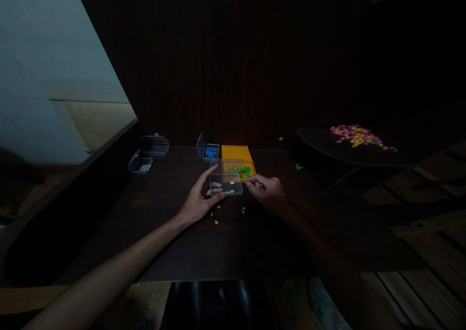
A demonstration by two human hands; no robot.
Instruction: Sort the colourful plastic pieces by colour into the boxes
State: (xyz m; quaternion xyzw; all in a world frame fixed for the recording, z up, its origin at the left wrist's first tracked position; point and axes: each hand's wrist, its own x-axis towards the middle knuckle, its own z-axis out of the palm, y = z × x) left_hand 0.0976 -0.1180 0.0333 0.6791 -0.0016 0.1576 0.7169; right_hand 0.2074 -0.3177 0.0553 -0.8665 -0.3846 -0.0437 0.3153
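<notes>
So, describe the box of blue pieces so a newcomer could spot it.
On the dark desk, find the yellow case toward the back. Just left of it sits a small open clear box, the only one holding blue pieces.

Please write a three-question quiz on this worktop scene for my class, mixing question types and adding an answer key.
1. True or false: the left hand holds a clear rectangular plastic box with small pale yellow pieces inside.

2. Which colour are the small pieces in the open yellow-orange box?
a) blue
b) green
c) pink

3. Fill in the gap: the multicoloured heap of small pieces lies on the person's ____ side.

Key: 1 true; 2 b; 3 right
</notes>
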